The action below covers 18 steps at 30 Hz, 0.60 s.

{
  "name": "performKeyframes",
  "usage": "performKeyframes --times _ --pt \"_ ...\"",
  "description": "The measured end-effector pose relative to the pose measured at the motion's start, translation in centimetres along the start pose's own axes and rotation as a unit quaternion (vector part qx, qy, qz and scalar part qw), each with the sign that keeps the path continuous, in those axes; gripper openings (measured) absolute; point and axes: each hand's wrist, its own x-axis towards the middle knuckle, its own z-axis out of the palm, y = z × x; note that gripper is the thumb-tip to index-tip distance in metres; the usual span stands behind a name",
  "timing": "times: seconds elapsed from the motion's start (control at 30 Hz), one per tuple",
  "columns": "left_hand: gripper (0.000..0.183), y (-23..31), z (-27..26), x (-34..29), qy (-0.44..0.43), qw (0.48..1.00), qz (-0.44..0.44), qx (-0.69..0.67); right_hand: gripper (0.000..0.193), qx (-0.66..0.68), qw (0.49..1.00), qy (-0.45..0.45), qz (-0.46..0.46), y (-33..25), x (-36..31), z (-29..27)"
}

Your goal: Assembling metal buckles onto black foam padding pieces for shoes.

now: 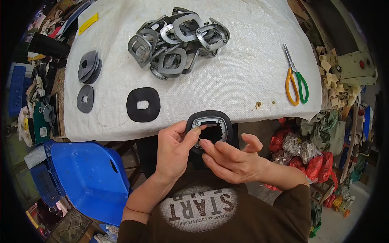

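At the table's front edge, my left hand grips a rounded-square metal frame backed by a wider black sheet. Its thumb presses on the frame's inner left rim, with the other fingers behind. Against the same rim, lower down, are the fingertips of my right hand, drawn together in a pinch with one finger raised. Whatever lies between those fingertips is too small to make out. On the white cloth to the left lies a flat black pad with a square hole.
Grey metal frames are heaped at the far middle of the white-covered table. Grey pads are stacked at left, near a yellow strip. Scissors with yellow and green handles lie right. A blue plastic chair stands lower left.
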Motion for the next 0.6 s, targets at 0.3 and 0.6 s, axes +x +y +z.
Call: performKeyframes --times 0.3,0.6 --pt "0.016 0.0 0.4 0.1 0.019 0.999 0.011 -0.025 0.014 0.088 0.996 0.005 -0.027 1.7 0.0 0.0" --pt "0.015 0.3 0.1 0.3 0.030 0.999 0.025 -0.015 0.024 0.271 0.959 0.006 0.088 2.6 0.7 -0.7"
